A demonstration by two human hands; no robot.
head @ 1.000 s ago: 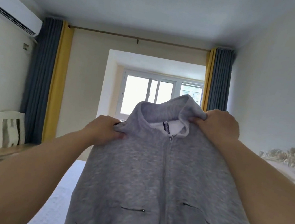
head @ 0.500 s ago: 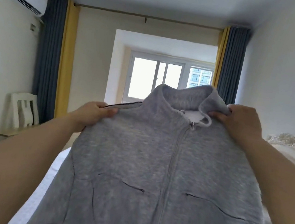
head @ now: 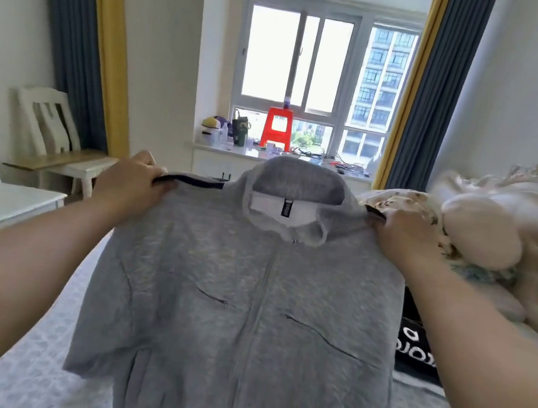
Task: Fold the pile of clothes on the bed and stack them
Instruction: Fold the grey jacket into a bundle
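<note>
Overhead, one grey jacket (head: 256, 306) between two hands, left hand (head: 128, 184) and right hand (head: 401, 233).

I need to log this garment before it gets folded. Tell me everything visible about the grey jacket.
The grey jacket looks like soft heathered fleece, with a stand-up collar, a white inner neck panel bearing a small black label, a closed front zip and two slanted zipped pockets. Dark trim runs along the shoulder seams. It hangs spread, front toward the camera, over the bed. The left hand and right hand grip its shoulders.
</note>
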